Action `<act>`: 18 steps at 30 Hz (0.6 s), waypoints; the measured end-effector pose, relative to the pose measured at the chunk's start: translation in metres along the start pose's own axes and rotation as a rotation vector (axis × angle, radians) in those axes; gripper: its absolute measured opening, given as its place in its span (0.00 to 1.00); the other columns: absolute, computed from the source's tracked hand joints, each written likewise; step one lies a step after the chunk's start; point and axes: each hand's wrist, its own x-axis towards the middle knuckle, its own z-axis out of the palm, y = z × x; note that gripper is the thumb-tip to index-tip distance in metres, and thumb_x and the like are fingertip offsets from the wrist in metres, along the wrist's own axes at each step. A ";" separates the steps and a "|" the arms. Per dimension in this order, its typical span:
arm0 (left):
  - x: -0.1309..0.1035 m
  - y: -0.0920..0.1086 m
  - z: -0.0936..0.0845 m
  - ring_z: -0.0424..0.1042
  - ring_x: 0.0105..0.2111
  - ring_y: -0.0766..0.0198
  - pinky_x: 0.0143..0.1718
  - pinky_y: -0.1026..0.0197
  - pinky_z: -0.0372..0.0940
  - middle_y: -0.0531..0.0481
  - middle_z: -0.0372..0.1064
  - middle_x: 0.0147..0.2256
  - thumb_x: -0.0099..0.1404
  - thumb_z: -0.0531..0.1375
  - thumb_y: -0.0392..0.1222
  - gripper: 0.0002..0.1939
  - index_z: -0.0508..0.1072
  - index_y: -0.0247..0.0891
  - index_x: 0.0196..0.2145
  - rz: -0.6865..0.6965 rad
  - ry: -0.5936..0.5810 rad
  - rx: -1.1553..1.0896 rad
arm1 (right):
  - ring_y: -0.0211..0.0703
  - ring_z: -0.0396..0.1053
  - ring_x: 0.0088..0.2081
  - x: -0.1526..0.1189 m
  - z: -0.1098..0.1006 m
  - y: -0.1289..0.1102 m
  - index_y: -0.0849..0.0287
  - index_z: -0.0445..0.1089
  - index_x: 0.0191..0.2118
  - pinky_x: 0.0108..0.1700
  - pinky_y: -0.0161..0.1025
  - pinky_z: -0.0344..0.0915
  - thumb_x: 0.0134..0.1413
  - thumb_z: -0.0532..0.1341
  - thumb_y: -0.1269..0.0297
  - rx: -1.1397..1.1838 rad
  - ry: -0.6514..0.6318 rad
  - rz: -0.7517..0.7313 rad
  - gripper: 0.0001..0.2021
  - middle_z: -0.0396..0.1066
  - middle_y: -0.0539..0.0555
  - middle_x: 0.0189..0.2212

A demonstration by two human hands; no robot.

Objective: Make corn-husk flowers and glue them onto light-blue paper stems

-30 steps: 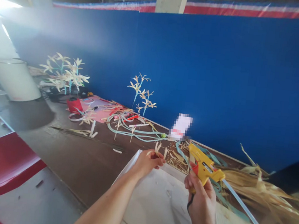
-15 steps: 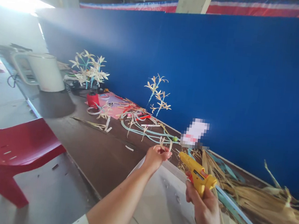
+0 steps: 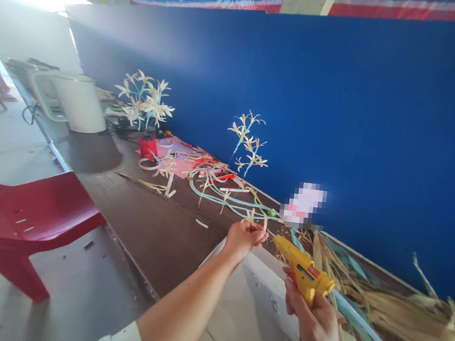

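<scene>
Over the front edge of the brown table [image 3: 155, 228], my left hand [image 3: 243, 240] pinches a small pale husk flower [image 3: 252, 217], with petals sticking up past the fingers. My right hand [image 3: 311, 317] is wrapped round the handle of a yellow glue gun [image 3: 303, 264]. The gun's nozzle points left and lies close to the left fingertips; whether it touches the flower is hard to tell. Pale blue-green cords [image 3: 223, 205] lie in loops beyond my left hand, with loose husk flowers on them.
A red pot [image 3: 148, 148] holds white flowers [image 3: 149, 101]. Flower sprigs [image 3: 250, 146] stand by the blue panel [image 3: 361, 114]. A white kettle [image 3: 81, 103] is far left, a red chair [image 3: 42, 209] nearer. Dried husks [image 3: 408, 311] lie at right.
The whole view has shifted slightly, with the table things now a little further right. The glue gun's nozzle looks nearer to my left fingertips. Both hands keep their holds.
</scene>
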 end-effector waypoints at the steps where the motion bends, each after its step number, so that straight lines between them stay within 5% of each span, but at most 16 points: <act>1: 0.001 -0.001 0.000 0.71 0.26 0.68 0.27 0.67 0.63 0.50 0.74 0.25 0.52 0.61 0.33 0.01 0.70 0.35 0.26 0.002 -0.009 0.011 | 0.37 0.57 0.21 0.000 0.000 0.001 0.64 0.72 0.43 0.25 0.36 0.57 0.46 0.64 0.49 0.005 0.003 -0.005 0.24 0.61 0.48 0.17; 18: -0.001 -0.005 -0.002 0.66 0.22 0.69 0.25 0.67 0.57 0.53 0.71 0.22 0.52 0.59 0.41 0.07 0.74 0.35 0.26 0.154 -0.117 0.372 | 0.37 0.57 0.20 0.002 -0.003 0.014 0.63 0.71 0.44 0.23 0.35 0.56 0.48 0.63 0.51 0.020 -0.046 -0.064 0.22 0.60 0.48 0.16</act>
